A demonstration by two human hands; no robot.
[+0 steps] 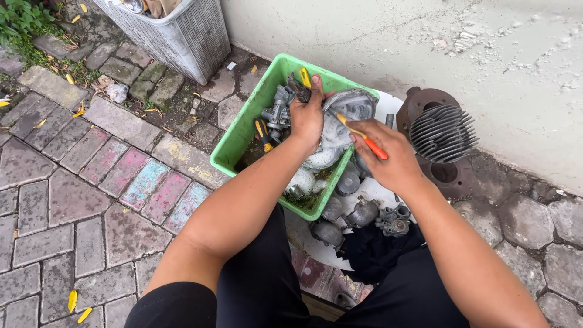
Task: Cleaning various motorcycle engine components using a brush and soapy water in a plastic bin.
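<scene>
My left hand (pixel 306 118) grips soapy engine cover (pixel 346 115) over green tub (pixel 243 130); right hand (pixel 395 158) clamps orange-handled brush (pixel 362 135) — scrubbing approx. midway, foam not rinsed.

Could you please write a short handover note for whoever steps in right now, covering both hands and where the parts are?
Left hand: grips a grey metal cover, soapy, over the green tub.
Right hand: holds an orange-handled brush, tip on the cover.
Tub: holds a carburettor, a yellow-handled screwdriver and foamy murky liquid.
White tray beside the tub: small metal parts lie there.
By the wall: finned cylinder.
Done: cover lathered.
Left: cover not yet rinsed; parts in the tub look dirty.
</scene>
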